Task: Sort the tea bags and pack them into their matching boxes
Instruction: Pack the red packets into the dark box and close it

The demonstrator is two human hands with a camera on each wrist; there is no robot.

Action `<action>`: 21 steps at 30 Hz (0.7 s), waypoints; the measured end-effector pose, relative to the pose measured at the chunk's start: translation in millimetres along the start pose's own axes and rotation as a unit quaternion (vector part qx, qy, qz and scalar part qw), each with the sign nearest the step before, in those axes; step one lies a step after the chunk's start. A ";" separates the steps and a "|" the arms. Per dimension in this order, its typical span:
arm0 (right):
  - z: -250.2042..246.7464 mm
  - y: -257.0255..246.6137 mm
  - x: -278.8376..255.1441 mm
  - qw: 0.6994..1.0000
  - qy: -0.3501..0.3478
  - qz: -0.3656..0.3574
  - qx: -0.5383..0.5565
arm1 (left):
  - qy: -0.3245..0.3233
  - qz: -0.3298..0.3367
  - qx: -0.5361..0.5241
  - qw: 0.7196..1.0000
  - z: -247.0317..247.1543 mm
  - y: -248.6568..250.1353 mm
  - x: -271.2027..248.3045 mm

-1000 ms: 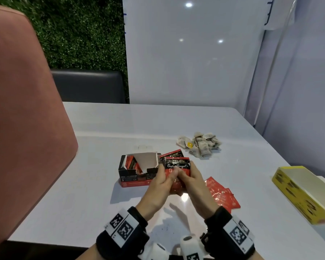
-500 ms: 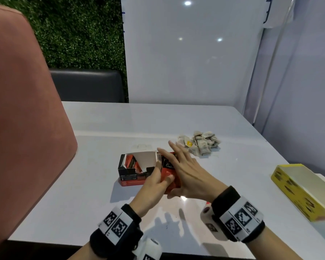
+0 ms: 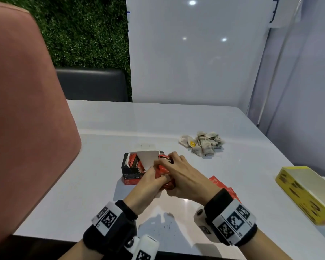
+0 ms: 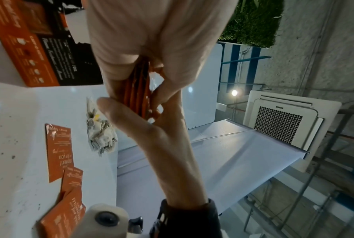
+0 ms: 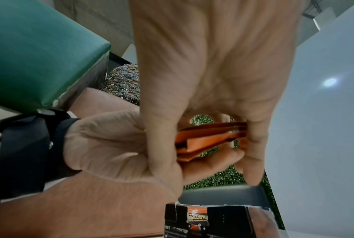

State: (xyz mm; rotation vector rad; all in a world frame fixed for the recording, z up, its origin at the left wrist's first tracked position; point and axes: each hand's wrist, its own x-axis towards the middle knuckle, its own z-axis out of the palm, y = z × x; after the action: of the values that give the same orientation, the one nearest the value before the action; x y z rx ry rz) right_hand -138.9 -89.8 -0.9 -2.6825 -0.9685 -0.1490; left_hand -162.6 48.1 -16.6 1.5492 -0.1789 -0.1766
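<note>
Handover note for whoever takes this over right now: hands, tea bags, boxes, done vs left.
Left hand and right hand: both grip one stack of red sachets, held just right of the red-and-black box.
The box stands open on the table, flap up, some red sachets already inside.
Loose red sachets lie on the table near the right wrist.
Pile of paper tea bags sits untouched further back.
Yellow box lies open at the right edge; it looks empty.
Left: insert the stack, collect the loose reds, then pack the paper bags into yellow.
</note>
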 end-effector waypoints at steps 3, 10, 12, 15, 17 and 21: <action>1.1 0.5 -0.3 1.000 0.000 -0.005 -0.022 | -0.033 -0.018 0.055 0.998 -4.9 1.5 -0.5; -4.7 -2.0 -2.0 0.997 -0.060 -0.033 0.043 | -0.079 -0.011 0.145 0.986 -17.9 -2.2 -7.8; -17.5 -0.4 2.8 0.985 -0.074 -0.025 0.153 | -0.065 0.027 0.241 0.968 -25.8 -3.3 -9.3; -37.4 1.4 23.4 0.994 -0.024 -0.014 0.105 | -0.037 0.108 0.388 0.914 -37.7 8.1 -3.8; -44.0 -3.4 40.6 0.999 0.014 -0.027 0.025 | 0.000 0.136 0.412 0.901 -45.7 18.1 2.8; -47.1 -16.4 74.8 0.994 0.048 -0.080 -0.058 | 0.088 0.156 0.401 0.898 -70.9 27.3 19.4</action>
State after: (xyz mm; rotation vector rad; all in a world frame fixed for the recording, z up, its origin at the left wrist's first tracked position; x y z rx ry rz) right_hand -91.8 -46.3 62.2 -2.6704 -1.1772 -0.3748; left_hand -127.7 113.2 9.7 2.3160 -0.3870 0.3396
